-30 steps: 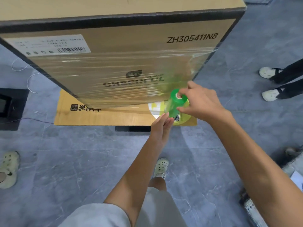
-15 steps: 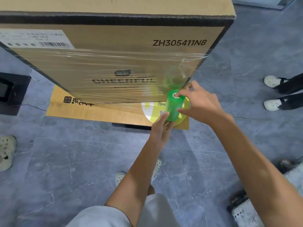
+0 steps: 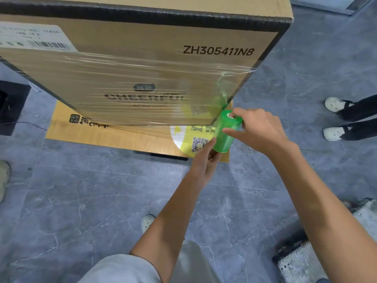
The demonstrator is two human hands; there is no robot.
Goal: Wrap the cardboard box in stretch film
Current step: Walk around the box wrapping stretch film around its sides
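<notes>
A tall cardboard box marked ZH305411N8 stands on a flat cardboard sheet. Clear stretch film bands its near face from mid-height down. A green roll of stretch film hangs tilted at the box's lower right corner, with a green strand of film running up to the corner edge. My right hand grips the roll at its top end, fingers curled round the rim. My left hand supports the roll's bottom end with its fingertips.
Grey marble-pattern floor all round. Another person's legs and white shoes stand at the right. A black object lies at the left, a shoe at the left edge, a grimy metal grille at bottom right. My own shoe is below.
The roll and both hands have shifted right along the box's lower edge to its right corner. More film now covers the near face.
</notes>
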